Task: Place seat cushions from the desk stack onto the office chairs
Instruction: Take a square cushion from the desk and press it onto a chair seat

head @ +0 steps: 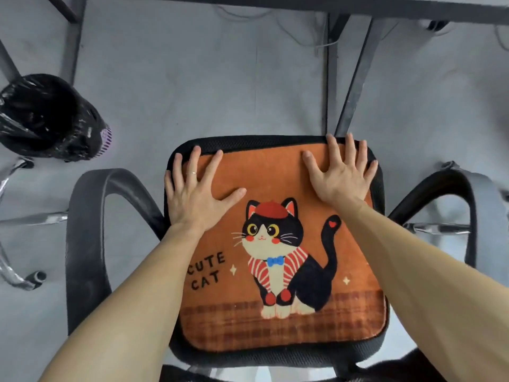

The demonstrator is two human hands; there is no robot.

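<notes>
The orange cat cushion (275, 244) lies flat on the chair (85, 230) seat; the left hand (192, 194) and right hand (341, 175) press its far edge, fingers spread; a bin (49, 117) holds a black bag.

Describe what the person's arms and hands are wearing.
No sleeves, gloves or watch show on either arm; both are bare as far as the picture reaches. The left hand wears a thin gold-coloured ring on one finger. The right hand shows no ring.
</notes>
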